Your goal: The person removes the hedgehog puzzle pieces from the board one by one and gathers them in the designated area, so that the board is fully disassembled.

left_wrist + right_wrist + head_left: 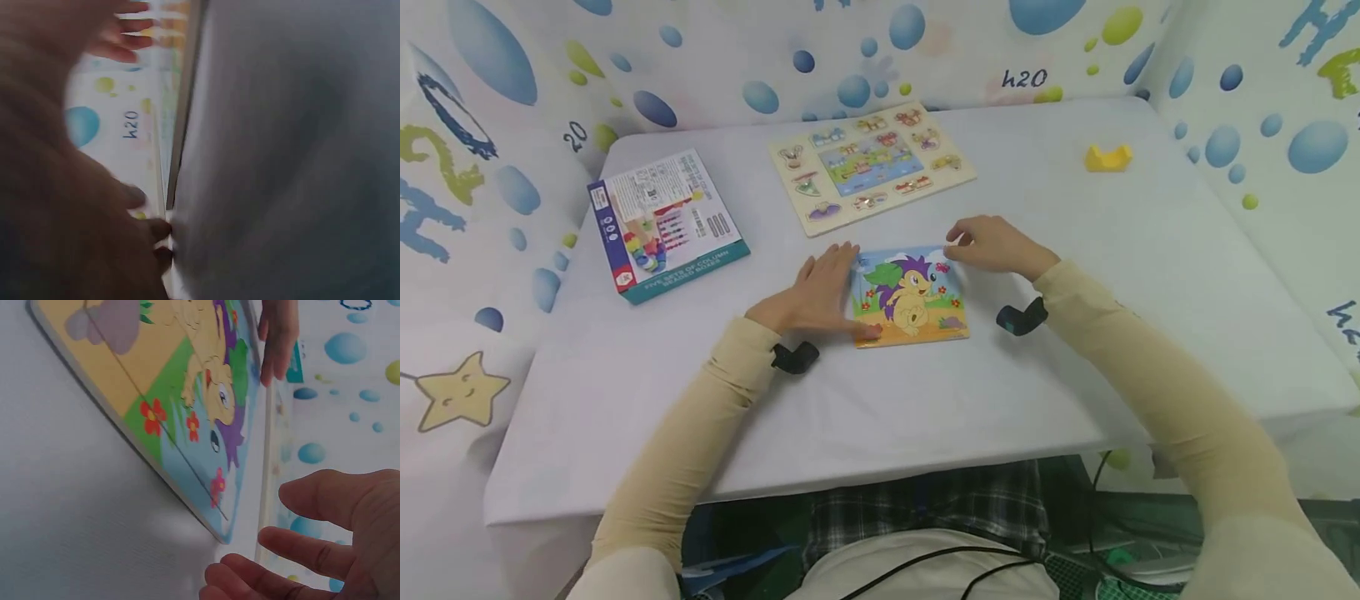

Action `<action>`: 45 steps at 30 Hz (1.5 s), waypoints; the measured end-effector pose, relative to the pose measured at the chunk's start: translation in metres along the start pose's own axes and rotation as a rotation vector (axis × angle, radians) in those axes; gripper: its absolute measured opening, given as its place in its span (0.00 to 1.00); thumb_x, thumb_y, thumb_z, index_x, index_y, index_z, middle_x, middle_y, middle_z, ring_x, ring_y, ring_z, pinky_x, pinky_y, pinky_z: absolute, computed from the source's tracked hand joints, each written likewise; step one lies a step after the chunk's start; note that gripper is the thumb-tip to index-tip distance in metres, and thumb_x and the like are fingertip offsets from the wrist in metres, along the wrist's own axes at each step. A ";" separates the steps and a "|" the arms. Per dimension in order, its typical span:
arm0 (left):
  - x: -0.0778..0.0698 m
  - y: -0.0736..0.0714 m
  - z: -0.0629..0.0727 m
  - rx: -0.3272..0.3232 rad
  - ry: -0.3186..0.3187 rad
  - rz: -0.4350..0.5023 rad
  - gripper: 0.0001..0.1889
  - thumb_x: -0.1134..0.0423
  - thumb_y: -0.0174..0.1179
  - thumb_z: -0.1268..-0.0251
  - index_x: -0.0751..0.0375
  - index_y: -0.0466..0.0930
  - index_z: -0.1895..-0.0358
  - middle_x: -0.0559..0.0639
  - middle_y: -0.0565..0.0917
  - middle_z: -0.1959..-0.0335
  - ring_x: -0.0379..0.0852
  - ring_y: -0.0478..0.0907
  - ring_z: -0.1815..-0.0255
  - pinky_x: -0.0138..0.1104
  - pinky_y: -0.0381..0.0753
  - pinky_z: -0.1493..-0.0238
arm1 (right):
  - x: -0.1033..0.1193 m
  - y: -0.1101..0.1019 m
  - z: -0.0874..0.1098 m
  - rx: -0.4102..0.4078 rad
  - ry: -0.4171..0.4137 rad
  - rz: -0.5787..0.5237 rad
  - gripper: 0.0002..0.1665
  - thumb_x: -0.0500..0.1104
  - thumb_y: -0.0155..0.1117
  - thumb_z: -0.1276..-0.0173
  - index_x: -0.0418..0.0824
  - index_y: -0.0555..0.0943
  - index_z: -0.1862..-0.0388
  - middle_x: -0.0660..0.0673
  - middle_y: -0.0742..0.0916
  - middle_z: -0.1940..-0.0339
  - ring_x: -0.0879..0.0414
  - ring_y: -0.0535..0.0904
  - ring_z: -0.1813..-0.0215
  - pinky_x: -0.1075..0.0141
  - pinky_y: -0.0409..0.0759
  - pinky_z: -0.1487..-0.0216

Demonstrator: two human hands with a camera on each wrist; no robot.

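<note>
1. The hedgehog puzzle [913,300] lay on the tabletop [985,392], between your hands.
2. Your left hand [816,292] was spread along its left edge, thumb over the lower corner.
3. Your right hand [997,246], fingers parted and pinching nothing, was beside the upper right corner.
4. Uneven thumb pressure could have twisted the puzzle or loosened pieces.
5. Pushing it away risked bumping the picture board [847,208].

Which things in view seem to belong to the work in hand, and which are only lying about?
Apparently in use:
hedgehog picture board, between the hands
left hand, touching its left side
right hand, near its top right corner

Apparently just lying about:
cardboard box
larger picture board
yellow piece
</note>
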State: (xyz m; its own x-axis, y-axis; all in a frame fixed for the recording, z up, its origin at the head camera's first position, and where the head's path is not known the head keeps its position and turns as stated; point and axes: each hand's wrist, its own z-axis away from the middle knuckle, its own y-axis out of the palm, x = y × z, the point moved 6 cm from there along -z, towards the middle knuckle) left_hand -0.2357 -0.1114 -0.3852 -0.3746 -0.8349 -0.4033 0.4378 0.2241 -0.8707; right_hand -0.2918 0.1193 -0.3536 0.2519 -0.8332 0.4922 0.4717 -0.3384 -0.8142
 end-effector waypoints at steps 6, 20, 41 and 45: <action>0.003 0.016 0.005 0.041 0.018 -0.031 0.71 0.26 0.65 0.57 0.60 0.28 0.22 0.53 0.28 0.20 0.50 0.22 0.20 0.50 0.24 0.23 | -0.004 0.018 0.007 -0.083 -0.038 0.021 0.23 0.44 0.57 0.30 0.32 0.77 0.41 0.34 0.81 0.49 0.43 0.75 0.51 0.53 0.76 0.51; 0.005 0.006 0.009 0.064 -0.019 -0.089 0.69 0.25 0.63 0.56 0.56 0.28 0.21 0.49 0.26 0.20 0.49 0.20 0.20 0.48 0.23 0.23 | 0.013 0.018 0.000 -0.189 -0.127 0.125 0.16 0.36 0.49 0.30 0.27 0.77 0.51 0.32 0.79 0.56 0.42 0.74 0.54 0.53 0.76 0.52; -0.028 0.004 -0.014 0.168 0.133 -0.166 0.59 0.27 0.64 0.53 0.46 0.45 0.21 0.49 0.34 0.19 0.53 0.24 0.20 0.46 0.28 0.21 | 0.012 0.020 -0.026 0.159 -0.022 0.185 0.30 0.53 0.57 0.27 0.28 0.70 0.41 0.32 0.74 0.47 0.44 0.69 0.49 0.51 0.72 0.45; -0.036 0.007 -0.027 0.179 0.095 -0.152 0.53 0.29 0.59 0.45 0.45 0.44 0.21 0.49 0.37 0.19 0.54 0.29 0.19 0.47 0.34 0.21 | 0.012 0.014 -0.020 0.130 -0.085 0.204 0.26 0.49 0.58 0.26 0.28 0.74 0.43 0.32 0.77 0.50 0.43 0.71 0.50 0.52 0.73 0.46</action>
State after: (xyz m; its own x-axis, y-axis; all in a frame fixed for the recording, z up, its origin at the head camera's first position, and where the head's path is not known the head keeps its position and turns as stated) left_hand -0.2416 -0.0664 -0.3847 -0.5189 -0.7991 -0.3035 0.5053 -0.0003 -0.8630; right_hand -0.2992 0.0956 -0.3656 0.4206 -0.8367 0.3508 0.5074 -0.1036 -0.8554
